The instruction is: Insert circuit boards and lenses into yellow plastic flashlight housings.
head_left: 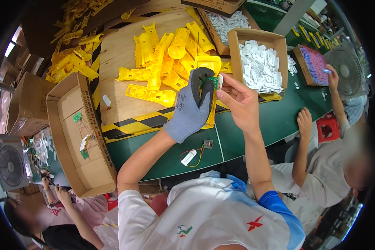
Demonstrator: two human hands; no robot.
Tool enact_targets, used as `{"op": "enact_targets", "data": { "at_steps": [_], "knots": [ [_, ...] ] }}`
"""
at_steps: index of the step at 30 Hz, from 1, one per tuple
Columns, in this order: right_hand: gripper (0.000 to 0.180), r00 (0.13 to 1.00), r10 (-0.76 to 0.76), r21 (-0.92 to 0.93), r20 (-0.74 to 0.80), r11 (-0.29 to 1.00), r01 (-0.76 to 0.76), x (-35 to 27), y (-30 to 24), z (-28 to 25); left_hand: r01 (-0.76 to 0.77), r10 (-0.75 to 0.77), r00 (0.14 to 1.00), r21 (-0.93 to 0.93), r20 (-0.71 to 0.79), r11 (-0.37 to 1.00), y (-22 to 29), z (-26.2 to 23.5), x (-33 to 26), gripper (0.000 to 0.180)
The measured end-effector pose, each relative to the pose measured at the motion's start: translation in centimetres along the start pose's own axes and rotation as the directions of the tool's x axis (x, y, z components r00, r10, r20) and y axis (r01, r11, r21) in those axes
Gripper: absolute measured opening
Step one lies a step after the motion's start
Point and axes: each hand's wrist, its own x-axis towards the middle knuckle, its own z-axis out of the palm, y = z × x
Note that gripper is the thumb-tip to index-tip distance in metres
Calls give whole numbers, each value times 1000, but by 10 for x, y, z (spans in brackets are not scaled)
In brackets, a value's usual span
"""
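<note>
My left hand (190, 106), in a blue-grey glove with dark fingertips, pinches a small green circuit board (211, 83). From the other side, the thumb and fingers of my bare right hand (242, 106) close on a small white plastic piece (220, 80), held against the board's edge. A yellow plastic shell (209, 63) is right behind the board; whether my left hand touches it I cannot tell. Beyond my hands, several more yellow shells (154, 62) lie heaped on a wooden board (116, 46) edged with black-and-yellow tape.
Left of me, an open cardboard box (68, 109) holds green boards with wires. White pieces fill a carton (260, 66) at the far right. On the green table (166, 160) before me lies a wired white part (189, 157). Co-workers sit at both sides; one's hand (305, 121) is at the table edge.
</note>
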Motion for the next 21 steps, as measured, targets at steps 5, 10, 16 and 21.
{"op": "enact_targets", "data": {
  "at_steps": [5,10,16,21],
  "knots": [
    [47,1000,-21,-12,6,1000,21,2,-2,1,-50,51,998,28,-43,998,-6,2,2,23],
    [42,993,-113,-225,-28,969,104,-4,1,10,-25,25,999,5,-20,1000,-5,1,4,22],
    [35,980,-137,-248,-143,964,98,-10,-5,30,-36,35,999,-48,-31,998,-6,-2,-3,23],
    [34,974,-172,-140,-148,979,151,-10,3,25,-84,83,996,-52,-13,995,-2,-3,1,24]
  ]
}}
